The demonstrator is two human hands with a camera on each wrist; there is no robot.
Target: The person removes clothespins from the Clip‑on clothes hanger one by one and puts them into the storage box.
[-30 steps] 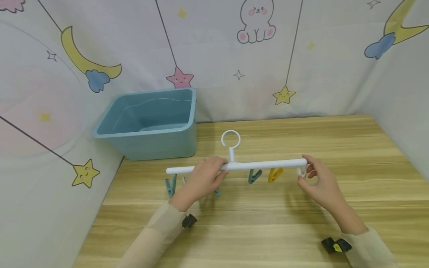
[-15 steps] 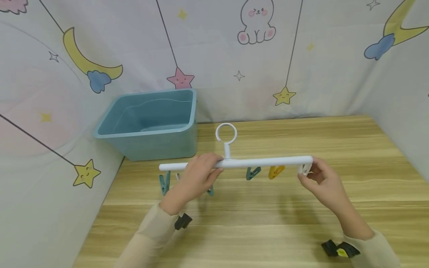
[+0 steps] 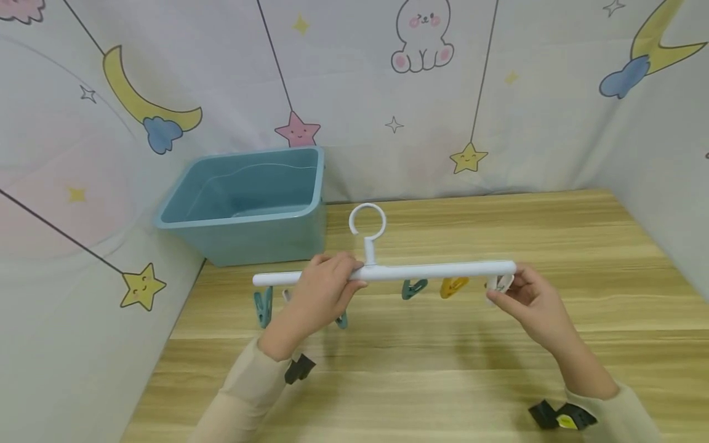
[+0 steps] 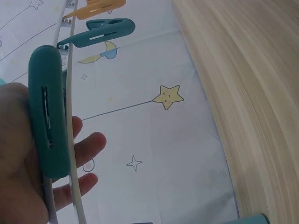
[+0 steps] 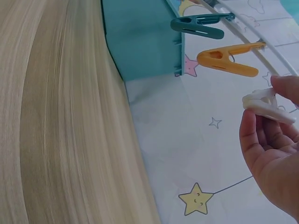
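A white clip hanger (image 3: 437, 271) with an open ring hook is held level above the table. My left hand (image 3: 318, 295) grips its bar just left of the hook. At the bar's right end, thumb and fingers of my right hand (image 3: 537, 307) pinch a white clothespin (image 5: 266, 105) under the bar. Right of the hook hang a teal clothespin (image 3: 413, 288) and a yellow clothespin (image 5: 226, 59). Another teal clothespin (image 3: 263, 307) dangles at the left end. My left hand partly hides more pins; a teal one (image 4: 49, 112) lies before its palm in the left wrist view.
An open blue-green bin (image 3: 266, 240) stands at the back left of the wood-grain table (image 3: 581, 246). Behind it and at both sides rises a pale cloth backdrop (image 3: 354, 92) printed with stars and moons.
The hanger has shifted left and a little closer, with my left hand still on the bar. My right index finger has left the bar's end, and the fingers now sit lower on the white clothespin.
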